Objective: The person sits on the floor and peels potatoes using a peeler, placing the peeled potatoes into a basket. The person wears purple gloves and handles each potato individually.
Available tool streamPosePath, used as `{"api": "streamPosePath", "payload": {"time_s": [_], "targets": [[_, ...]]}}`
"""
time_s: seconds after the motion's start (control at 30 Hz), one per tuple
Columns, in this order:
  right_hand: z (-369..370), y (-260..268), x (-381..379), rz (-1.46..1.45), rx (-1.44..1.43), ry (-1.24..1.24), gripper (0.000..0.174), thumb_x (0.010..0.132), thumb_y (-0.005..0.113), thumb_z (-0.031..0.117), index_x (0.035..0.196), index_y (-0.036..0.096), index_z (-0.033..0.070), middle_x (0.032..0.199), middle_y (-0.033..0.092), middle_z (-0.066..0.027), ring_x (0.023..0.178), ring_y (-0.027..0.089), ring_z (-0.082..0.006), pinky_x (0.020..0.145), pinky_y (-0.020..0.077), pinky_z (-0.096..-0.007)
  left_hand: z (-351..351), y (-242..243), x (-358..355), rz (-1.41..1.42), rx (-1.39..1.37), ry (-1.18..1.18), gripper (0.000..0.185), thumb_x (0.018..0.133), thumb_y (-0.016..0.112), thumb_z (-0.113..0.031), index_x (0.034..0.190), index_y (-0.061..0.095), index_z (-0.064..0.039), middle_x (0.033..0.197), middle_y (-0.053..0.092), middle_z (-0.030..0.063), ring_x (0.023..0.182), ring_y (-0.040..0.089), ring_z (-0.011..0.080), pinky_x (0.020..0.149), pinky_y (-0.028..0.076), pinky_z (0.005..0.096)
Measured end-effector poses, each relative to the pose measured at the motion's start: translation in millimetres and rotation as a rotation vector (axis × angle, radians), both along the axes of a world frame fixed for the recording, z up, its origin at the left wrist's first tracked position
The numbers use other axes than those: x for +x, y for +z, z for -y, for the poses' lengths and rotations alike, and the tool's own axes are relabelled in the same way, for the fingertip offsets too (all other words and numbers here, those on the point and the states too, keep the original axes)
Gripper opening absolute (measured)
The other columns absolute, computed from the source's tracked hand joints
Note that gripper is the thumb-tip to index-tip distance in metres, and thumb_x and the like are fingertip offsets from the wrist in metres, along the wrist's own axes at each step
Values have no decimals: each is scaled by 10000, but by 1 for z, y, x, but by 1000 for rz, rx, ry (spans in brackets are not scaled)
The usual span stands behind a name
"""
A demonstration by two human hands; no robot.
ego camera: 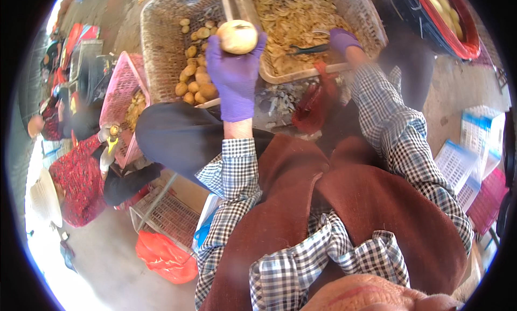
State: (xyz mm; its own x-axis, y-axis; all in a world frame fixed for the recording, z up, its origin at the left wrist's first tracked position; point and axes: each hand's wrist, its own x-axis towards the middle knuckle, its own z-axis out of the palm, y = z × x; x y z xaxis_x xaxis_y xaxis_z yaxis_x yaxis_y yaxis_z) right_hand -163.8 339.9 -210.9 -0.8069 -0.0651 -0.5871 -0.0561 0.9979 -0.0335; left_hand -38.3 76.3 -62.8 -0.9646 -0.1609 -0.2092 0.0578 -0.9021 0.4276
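My left hand (234, 70), in a purple knitted glove, holds up a pale, round, peeled-looking potato (237, 37) with a dark mark on top. Below it, a dirty plastic crate (161, 40) contains several small brown potatoes (196, 87). My right hand (344, 40), gloved in the same purple, is low over a second crate (291, 76) full of yellowish peelings (299, 20). Beside its fingers is a dark teal tool (309, 49), apparently a Y-shaped peeler, and a thin white curved piece (321, 32). Whether the right hand grips either is unclear.
A red mesh bag (313, 109) hangs at the peelings crate's front edge. At upper right, a red-lined tub (470, 40) holds pale potatoes. On the left, a person (78, 177) holds a yellow-handled peeler (112, 143) over a pink crate (121, 89). White-blue baskets (460, 165) stand right.
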Motion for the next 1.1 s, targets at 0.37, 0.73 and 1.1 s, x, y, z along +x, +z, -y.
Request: {"api": "streamPosePath", "payload": {"time_s": [0.37, 0.73, 1.1], "targets": [[-11, -26, -18, -48, -17, 52, 378, 925, 633, 259, 1258, 677, 86, 1296, 659, -182, 1165, 658, -349, 953, 531, -466, -4, 18, 7, -170, -742, 109, 863, 651, 869, -18, 1406, 466, -130, 1270, 550, 68, 1182, 558, 234, 994, 529, 391], [-9, 10, -18, -145, -60, 22, 338, 966, 555, 256, 1190, 701, 49, 1165, 713, -186, 1026, 698, -392, 878, 547, -477, -7, 32, 2, -163, -1703, 331, 1035, 505, 943, -194, 1409, 453, -87, 1251, 566, 123, 1141, 573, 284, 993, 512, 407], [70, 179, 56, 379, -1451, -309, 550, 982, 577, 542, 1140, 651, 20, 874, 692, -108, 717, 670, -146, 597, 514, -255, -12, 43, 6, -348, -2148, 294, 1088, 550, 953, -163, 1489, 405, -128, 1299, 553, 134, 1231, 534, 335, 1038, 497, 412]]}}
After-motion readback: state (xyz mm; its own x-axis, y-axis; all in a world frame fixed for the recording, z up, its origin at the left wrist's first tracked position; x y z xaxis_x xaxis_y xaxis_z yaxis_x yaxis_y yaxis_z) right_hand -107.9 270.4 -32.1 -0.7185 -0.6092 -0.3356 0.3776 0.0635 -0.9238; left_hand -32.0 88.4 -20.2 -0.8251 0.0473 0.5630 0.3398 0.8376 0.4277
